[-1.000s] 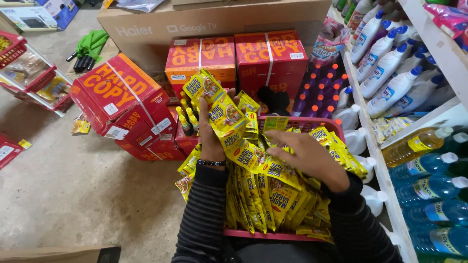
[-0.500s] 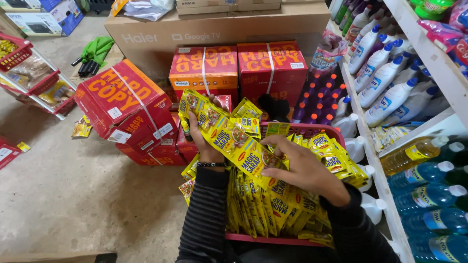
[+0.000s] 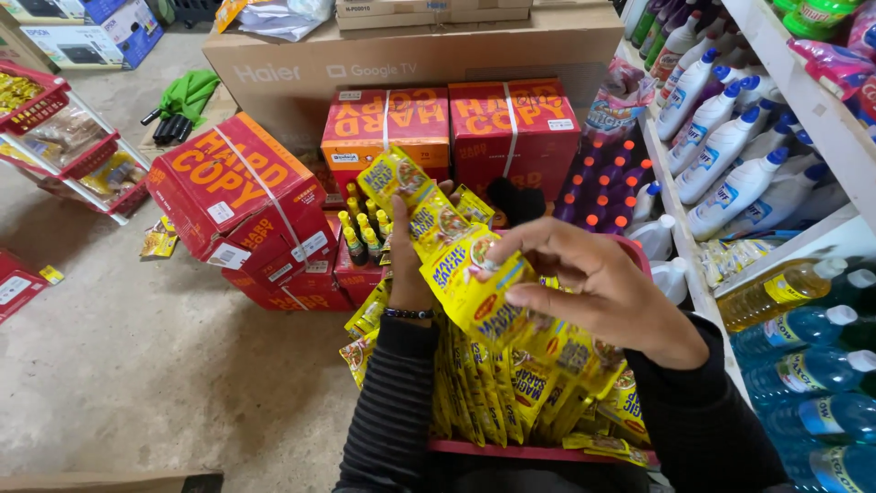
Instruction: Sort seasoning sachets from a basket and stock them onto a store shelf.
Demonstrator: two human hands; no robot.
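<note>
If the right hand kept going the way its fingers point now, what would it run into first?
The right hand points left; its fingertips already pinch the yellow sachet strip. Past that, likely the left hand holding the strip, though depth is unclear.

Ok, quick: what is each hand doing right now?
Left hand: closed on the strip of yellow sachets.
Right hand: fingers pinching the same strip.

Your left hand [image 3: 411, 265] and right hand [image 3: 602, 292] hold a strip of yellow sachets [image 3: 456, 246] with red and blue print. Your sleeves [image 3: 392, 411] are dark grey with thin stripes. The basket [image 3: 511, 450] is pink-red. The boxes [image 3: 237, 192] are red with orange lettering and white straps. The bottles [image 3: 730, 155] are white with blue caps.
</note>
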